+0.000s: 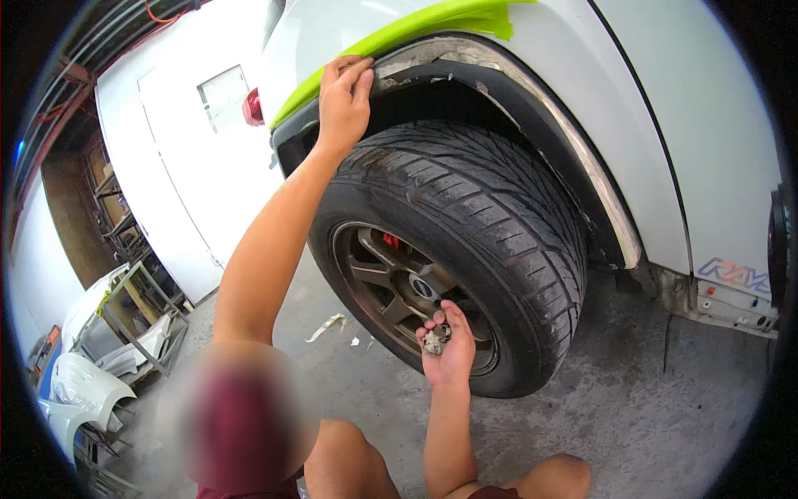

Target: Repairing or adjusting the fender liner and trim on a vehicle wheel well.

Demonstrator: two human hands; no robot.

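My left hand (345, 104) is up at the wheel arch of a white vehicle, thumb and fingertips closed together at the lower edge of bright green masking tape (432, 21). Whatever lies between those fingertips is too small to make out. Rough whitish residue (474, 54) runs along the arch lip above the black liner. Palm up in front of the wheel, my right hand (451, 349) has its fingers curled round a crumpled grey-beige wad of residue (436, 338). Behind that hand stand the black tire (465, 216) and a bronze spoked rim (370, 272).
Torn pale scraps (326, 327) lie on the grey concrete floor (632, 399) beside the wheel. White body panels (87, 387) and a metal stand (137, 312) are at the left. Behind them is a white wall with a door (187, 158). My bent knees are at the lower edge.
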